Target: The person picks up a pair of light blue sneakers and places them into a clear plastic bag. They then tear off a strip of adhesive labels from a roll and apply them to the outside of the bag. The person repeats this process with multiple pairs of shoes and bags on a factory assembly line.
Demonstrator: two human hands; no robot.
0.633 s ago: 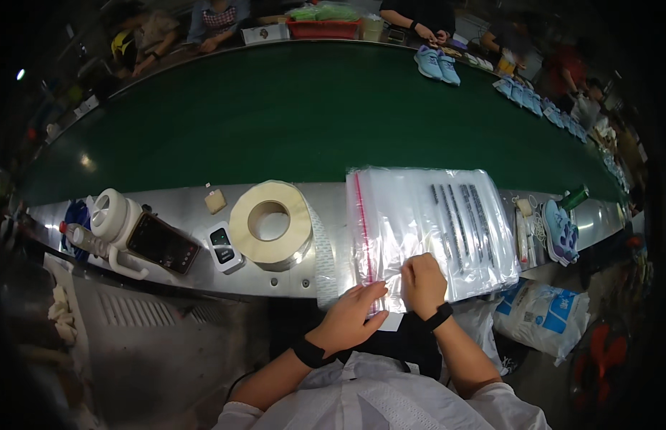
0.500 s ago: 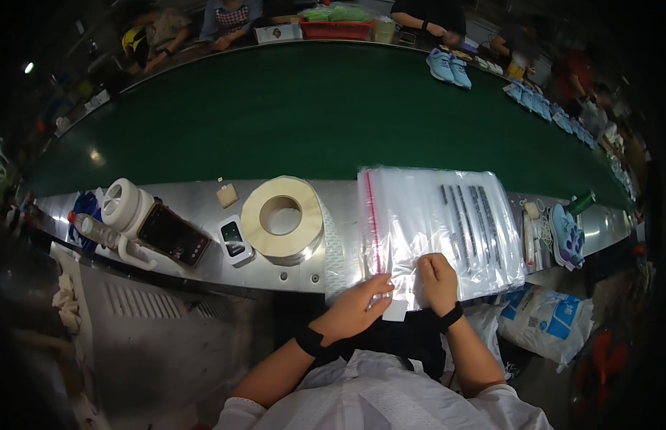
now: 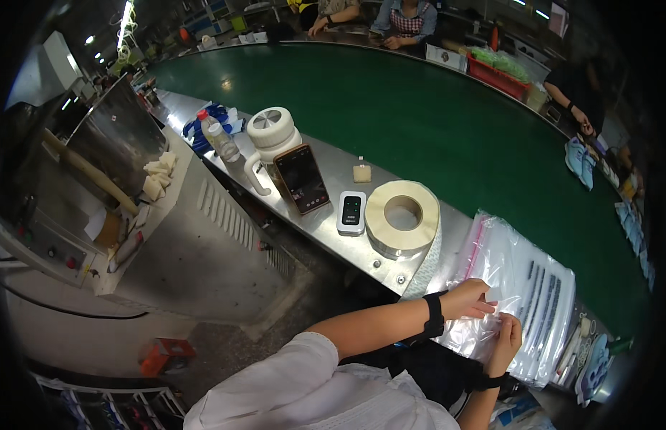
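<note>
A stack of clear plastic zip bags (image 3: 537, 287) with a pink strip and dark print lies in front of me on the metal ledge. Over its near part, my left hand (image 3: 469, 299) has its fingers curled together. Close beside it, to the right, my right hand (image 3: 508, 338) is pinched, thumb against fingers. Whatever the fingertips hold is too small to make out. Left of the bags stands a big roll of cream labels (image 3: 378, 218), its backing strip (image 3: 424, 269) trailing toward the bags.
Along the ledge are a white handheld device (image 3: 351, 213), a propped phone (image 3: 302, 179), a white jug (image 3: 270, 129) and bottles (image 3: 219, 140). Beyond runs a green belt (image 3: 390, 107), with people and blue shoes (image 3: 580, 163) on its far side. A metal machine (image 3: 197, 244) stands at left.
My view has swung to the left, so the ledge now slants and the machine shows. My hands have come closer together over the bags.
</note>
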